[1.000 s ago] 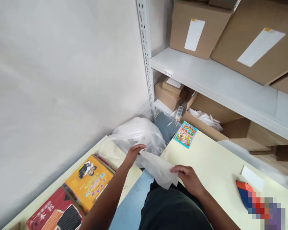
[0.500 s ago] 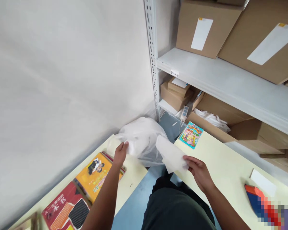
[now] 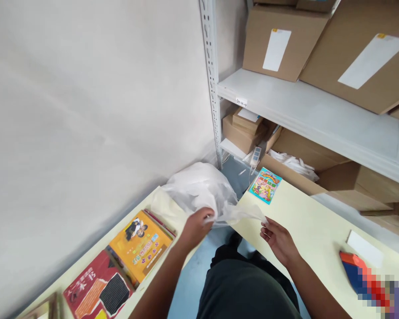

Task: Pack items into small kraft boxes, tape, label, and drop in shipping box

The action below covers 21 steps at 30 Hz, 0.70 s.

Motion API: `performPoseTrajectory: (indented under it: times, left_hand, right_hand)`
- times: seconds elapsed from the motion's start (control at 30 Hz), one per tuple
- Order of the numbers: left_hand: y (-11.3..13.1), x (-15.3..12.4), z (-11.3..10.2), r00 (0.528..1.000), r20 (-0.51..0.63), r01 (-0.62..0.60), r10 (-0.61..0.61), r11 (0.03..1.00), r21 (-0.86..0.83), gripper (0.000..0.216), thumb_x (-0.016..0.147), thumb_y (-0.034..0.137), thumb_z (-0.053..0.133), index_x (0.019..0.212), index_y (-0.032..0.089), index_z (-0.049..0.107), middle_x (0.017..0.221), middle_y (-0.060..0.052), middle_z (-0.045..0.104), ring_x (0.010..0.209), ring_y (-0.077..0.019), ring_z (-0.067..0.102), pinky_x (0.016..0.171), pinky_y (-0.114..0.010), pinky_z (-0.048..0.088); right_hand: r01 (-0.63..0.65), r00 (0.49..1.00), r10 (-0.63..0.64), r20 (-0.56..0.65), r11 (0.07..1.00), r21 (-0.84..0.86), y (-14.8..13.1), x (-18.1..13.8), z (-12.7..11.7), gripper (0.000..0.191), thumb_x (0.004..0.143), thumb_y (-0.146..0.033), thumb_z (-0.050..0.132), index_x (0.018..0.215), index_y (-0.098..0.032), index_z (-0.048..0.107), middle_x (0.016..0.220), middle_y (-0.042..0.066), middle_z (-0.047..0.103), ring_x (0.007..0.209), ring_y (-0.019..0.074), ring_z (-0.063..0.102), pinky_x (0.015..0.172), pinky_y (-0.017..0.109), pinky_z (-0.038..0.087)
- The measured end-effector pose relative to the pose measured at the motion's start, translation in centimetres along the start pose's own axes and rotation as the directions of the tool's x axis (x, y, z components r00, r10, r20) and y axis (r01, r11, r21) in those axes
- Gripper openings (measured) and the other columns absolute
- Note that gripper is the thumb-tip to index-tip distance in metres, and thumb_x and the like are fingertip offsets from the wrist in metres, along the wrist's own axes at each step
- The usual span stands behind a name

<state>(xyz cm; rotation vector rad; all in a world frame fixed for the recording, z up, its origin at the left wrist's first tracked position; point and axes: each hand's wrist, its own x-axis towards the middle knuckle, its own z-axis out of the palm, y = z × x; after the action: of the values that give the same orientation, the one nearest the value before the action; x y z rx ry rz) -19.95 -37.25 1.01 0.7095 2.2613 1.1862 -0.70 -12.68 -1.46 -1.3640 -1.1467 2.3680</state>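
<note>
A translucent plastic bag (image 3: 176,191) with white, soft-looking contents bulges up between the two tables. My left hand (image 3: 197,228) is closed on white plastic at its near side, the fingers curled round a bunched fold. With thumb and forefinger, my right hand (image 3: 281,243) pinches the end of a thin translucent strip stretched out to the right. The strip seems to run into the bag, though the join is hard to make out. Left of my left hand lies a yellow book (image 3: 141,246), beside a red book (image 3: 96,285). Beyond my right hand is a small turquoise picture book (image 3: 265,185).
Grey metal shelving (image 3: 306,106) holds cardboard boxes (image 3: 282,42) at the back right. Below it, an open carton (image 3: 294,177) contains white material. A white card (image 3: 365,249) and a blue-and-red object (image 3: 354,270) rest on the right table (image 3: 306,230). A white wall stands at left.
My left hand has moved right and towards me, from the bag's left edge to its near side. The broad white sheet in my right hand now shows as a narrow stretched strip.
</note>
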Motion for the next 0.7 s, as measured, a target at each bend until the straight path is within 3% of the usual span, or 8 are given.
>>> performPoseTrajectory:
  times: [0.07, 0.13, 0.27, 0.37, 0.53, 0.7]
  left_hand:
    - [0.6, 0.4, 3.6, 0.970, 0.197, -0.162, 0.139, 0.981, 0.104, 0.029, 0.084, 0.031, 0.064, 0.112, 0.031, 0.068, 0.095, -0.004, 0.065, 0.091, -0.0233, 0.060, 0.088, -0.036, 0.049]
    - [0.9, 0.9, 7.0, 0.908, 0.362, -0.292, 0.210, 0.937, 0.190, 0.041, 0.084, 0.020, 0.060, 0.124, 0.032, 0.065, 0.099, -0.006, 0.063, 0.094, -0.0253, 0.058, 0.089, -0.038, 0.048]
    - [0.4, 1.5, 11.6, 0.803, 0.527, -0.503, 0.277, 0.789, 0.352, 0.057, 0.084, 0.003, 0.048, 0.134, 0.028, 0.061, 0.101, -0.009, 0.060, 0.097, -0.0253, 0.055, 0.089, -0.039, 0.046]
    - [-0.4, 1.8, 12.7, 0.777, 0.507, -0.593, 0.372, 0.704, 0.392, 0.058, 0.084, -0.002, 0.044, 0.131, 0.027, 0.063, 0.099, -0.007, 0.059, 0.094, -0.0227, 0.054, 0.087, -0.036, 0.047]
    - [0.1, 2.5, 12.2, 0.739, 0.367, -0.674, 0.565, 0.631, 0.384, 0.051, 0.078, -0.007, 0.045, 0.111, 0.023, 0.069, 0.091, -0.005, 0.060, 0.085, -0.0204, 0.054, 0.082, -0.032, 0.049]
    - [2.5, 3.1, 11.1, 0.701, 0.153, -0.708, 0.696, 0.653, 0.269, 0.037, 0.074, -0.006, 0.044, 0.091, 0.021, 0.062, 0.095, -0.005, 0.066, 0.089, -0.0189, 0.059, 0.081, -0.030, 0.051]
  right_hand:
    - [0.009, 0.999, -0.008, -0.048, 0.999, 0.031, 0.2, -0.3, -1.6, 0.023, 0.068, -0.034, 0.087, 0.082, -0.020, 0.075, 0.077, 0.003, 0.070, 0.066, 0.0182, 0.064, 0.067, 0.037, 0.060]
    - [0.036, 0.995, -0.030, -0.098, 0.997, 0.062, 0.5, -0.7, -3.4, 0.022, 0.069, -0.036, 0.087, 0.075, -0.019, 0.073, 0.073, 0.002, 0.068, 0.064, 0.0171, 0.063, 0.066, 0.035, 0.060]
    - [0.096, 0.977, -0.072, -0.202, 0.989, 0.114, 1.1, -2.0, -7.8, 0.027, 0.066, -0.041, 0.089, 0.070, -0.021, 0.072, 0.070, 0.001, 0.068, 0.065, 0.0167, 0.063, 0.067, 0.032, 0.059]
    - [0.122, 0.961, -0.088, -0.263, 0.986, 0.117, 1.8, -3.0, -11.1, 0.033, 0.062, -0.046, 0.091, 0.073, -0.021, 0.073, 0.072, 0.002, 0.071, 0.069, 0.0186, 0.066, 0.073, 0.035, 0.060]
    - [0.141, 0.948, -0.097, -0.302, 0.981, 0.130, 2.8, -4.0, -15.5, 0.043, 0.061, -0.051, 0.091, 0.087, -0.020, 0.078, 0.085, 0.007, 0.077, 0.085, 0.0243, 0.072, 0.081, 0.038, 0.059]
    - [0.224, 0.937, -0.197, -0.290, 0.973, 0.064, 2.2, -5.3, -16.9, 0.034, 0.075, -0.057, 0.078, 0.085, -0.024, 0.077, 0.097, 0.009, 0.079, 0.094, 0.0275, 0.072, 0.089, 0.042, 0.056]
